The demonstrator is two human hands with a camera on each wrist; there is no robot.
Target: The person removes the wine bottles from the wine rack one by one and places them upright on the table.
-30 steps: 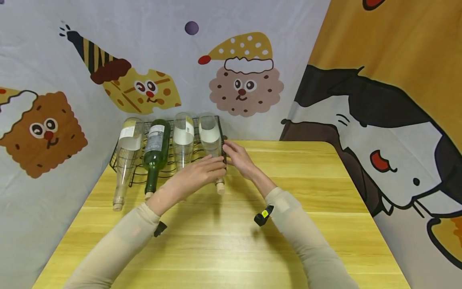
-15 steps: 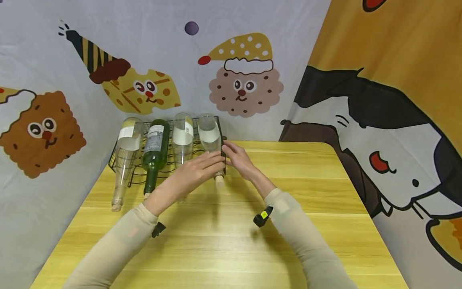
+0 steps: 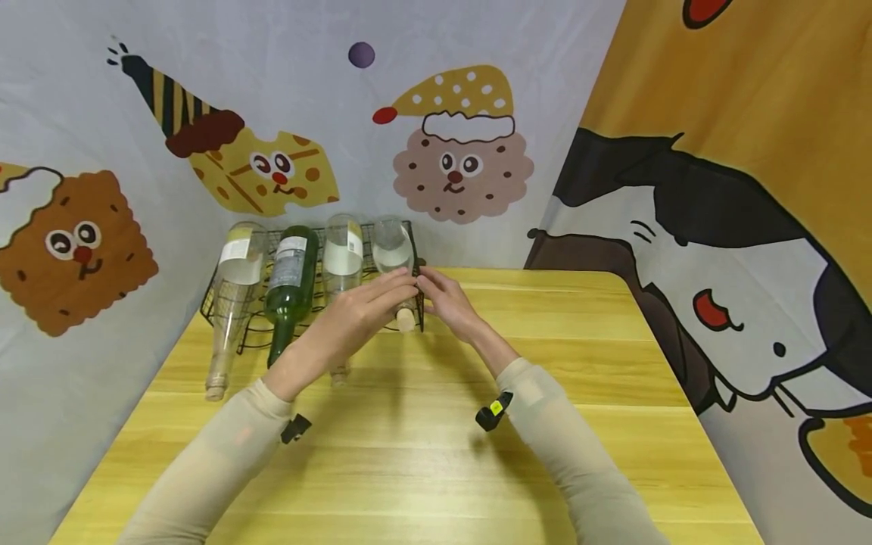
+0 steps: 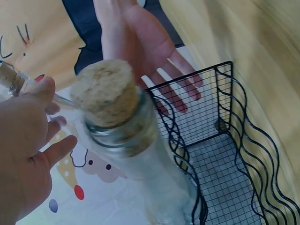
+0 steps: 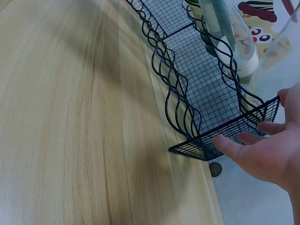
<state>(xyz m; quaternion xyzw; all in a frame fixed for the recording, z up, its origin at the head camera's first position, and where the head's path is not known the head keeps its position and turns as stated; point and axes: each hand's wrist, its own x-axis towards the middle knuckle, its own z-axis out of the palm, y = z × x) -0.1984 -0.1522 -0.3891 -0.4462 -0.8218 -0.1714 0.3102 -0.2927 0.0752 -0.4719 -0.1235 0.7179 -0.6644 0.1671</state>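
Note:
My left hand grips the neck of the rightmost clear glass bottle; its cork shows beyond the fingers. In the left wrist view, that bottle's corked mouth pokes out past my fingers, while another corked clear bottle stands large in front. Loosely spread fingers of my right hand lie at the right end of the black wire rack, as the right wrist view also shows. The bottles lie tilted in the rack, necks toward me.
A green bottle and clear bottles at left and centre rest in the rack. The rack stands at the back of the wooden table, against a printed cloth.
The rightmost bottle's corked end has risen and shifted slightly back and left along with my left hand. My right hand stays almost still at the rack's end.

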